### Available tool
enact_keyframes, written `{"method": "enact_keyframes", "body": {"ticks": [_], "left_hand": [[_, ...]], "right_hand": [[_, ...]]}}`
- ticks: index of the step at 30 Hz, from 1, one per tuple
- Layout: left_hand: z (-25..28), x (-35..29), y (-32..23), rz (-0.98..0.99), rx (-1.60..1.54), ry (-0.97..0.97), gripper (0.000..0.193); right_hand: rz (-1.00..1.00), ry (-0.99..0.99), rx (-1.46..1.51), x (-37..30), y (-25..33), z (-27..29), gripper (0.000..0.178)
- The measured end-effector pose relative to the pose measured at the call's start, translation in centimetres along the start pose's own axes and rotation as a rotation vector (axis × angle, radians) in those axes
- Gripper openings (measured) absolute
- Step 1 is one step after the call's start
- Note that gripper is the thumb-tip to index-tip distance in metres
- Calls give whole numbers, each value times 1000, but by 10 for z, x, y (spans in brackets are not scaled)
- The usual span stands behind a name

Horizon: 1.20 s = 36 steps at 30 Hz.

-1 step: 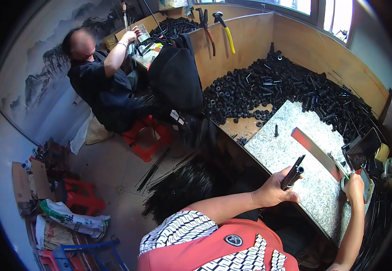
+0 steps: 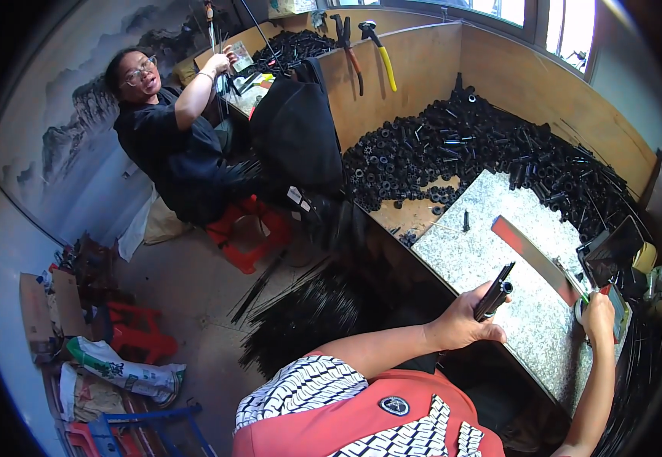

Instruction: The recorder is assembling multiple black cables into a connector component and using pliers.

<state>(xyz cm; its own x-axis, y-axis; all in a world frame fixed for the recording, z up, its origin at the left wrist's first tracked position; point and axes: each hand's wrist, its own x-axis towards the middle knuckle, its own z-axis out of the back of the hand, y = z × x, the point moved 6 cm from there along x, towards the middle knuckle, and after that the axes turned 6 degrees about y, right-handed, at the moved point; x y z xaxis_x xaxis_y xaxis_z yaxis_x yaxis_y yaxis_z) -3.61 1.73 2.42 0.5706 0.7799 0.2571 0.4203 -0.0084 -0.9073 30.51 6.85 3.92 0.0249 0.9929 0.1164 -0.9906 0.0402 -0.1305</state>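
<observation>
My left hand (image 2: 464, 324) is closed around a few black tubular pieces (image 2: 493, 297), held upright over the near edge of a speckled light work board (image 2: 460, 247). One piece shows a round hollow end. At the board's right end, the fingers of my right hand (image 2: 599, 316) are closed, with a thin green-tipped item (image 2: 584, 298) showing beside them; what they grip is mostly hidden. A white ring (image 2: 579, 311) lies against those fingers. Between the hands, a long flat strip (image 2: 533, 255) with a red end crosses the board. A small black part (image 2: 466, 221) stands beyond it.
A large heap of black cylindrical parts (image 2: 453, 145) fills the bench behind the board, inside wooden walls (image 2: 399, 61) where two pliers (image 2: 380, 57) hang. Across to the left, a co-worker (image 2: 167, 145) sits by a red stool (image 2: 249, 232). Black rods (image 2: 308, 308) lie below.
</observation>
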Motion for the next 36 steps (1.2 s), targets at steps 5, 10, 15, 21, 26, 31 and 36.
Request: {"method": "enact_keyframes", "body": {"ticks": [5, 10, 15, 21, 26, 31, 36], "left_hand": [[0, 1, -1, -18, 59, 2, 58], [3, 0, -2, -22, 114, -12, 57], [-5, 0, 2, -12, 89, 17, 56], [9, 0, 2, -57, 129, -114, 27], [6, 5, -10, -76, 104, -9, 58], [2, 6, 0, -85, 82, -13, 55], [10, 2, 4, -131, 212, -18, 54]], "right_hand": [[-20, -7, 34, 1, 7, 8, 11], [-12, 21, 66, 3, 18, 14, 12], [-55, 19, 58, -7, 8, 15, 12], [-93, 97, 32, 0, 7, 11, 14], [-38, 75, -8, 2, 12, 29, 11], [-82, 34, 87, -6, 4, 23, 15], [-93, -90, 199, -11, 15, 39, 14]]}}
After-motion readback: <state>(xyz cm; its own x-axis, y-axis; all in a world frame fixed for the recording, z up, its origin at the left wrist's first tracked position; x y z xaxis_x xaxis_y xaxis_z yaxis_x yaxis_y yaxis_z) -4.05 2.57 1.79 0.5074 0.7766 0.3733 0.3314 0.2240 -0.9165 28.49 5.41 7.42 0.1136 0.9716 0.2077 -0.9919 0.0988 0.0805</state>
